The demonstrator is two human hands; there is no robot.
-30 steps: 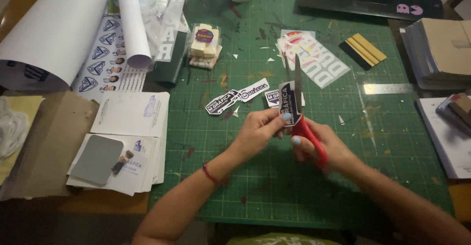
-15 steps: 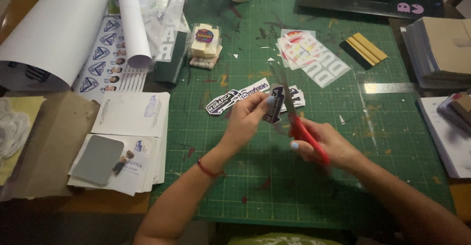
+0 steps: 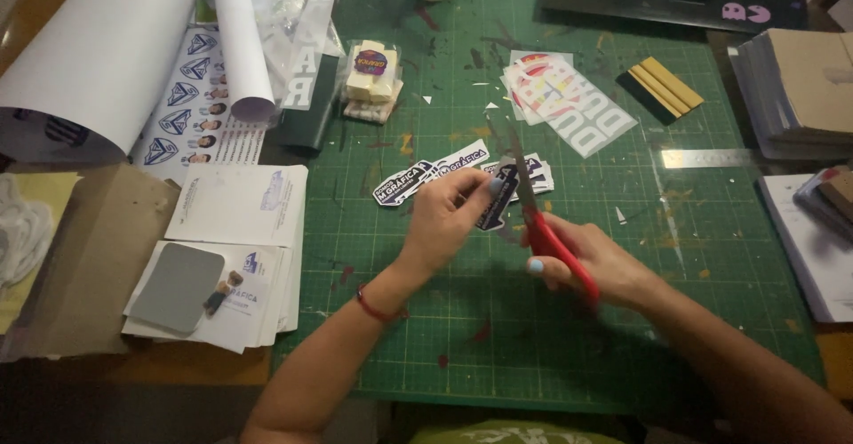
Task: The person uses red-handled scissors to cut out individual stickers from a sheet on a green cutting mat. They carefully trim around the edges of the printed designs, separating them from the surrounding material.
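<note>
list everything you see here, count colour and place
sticker: one, dark, in left hand
scissors: one, red handles, in right hand
cut stickers: several, dark and white, mat centre
cutting mat: one, green, under hands
paper rolls: two, white, top left
squeegee: one, yellow and black, upper right
ruler: one, metal, right
envelopes: stack, white, left
left hand: one, grips sticker
right hand: one, works scissors

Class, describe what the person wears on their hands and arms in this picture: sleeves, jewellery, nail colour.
Both forearms are bare, with no sleeves in view. The left hand has a thin red band around its wrist. The right hand has pale blue nail polish. No rings, watch or gloves can be seen.
</note>
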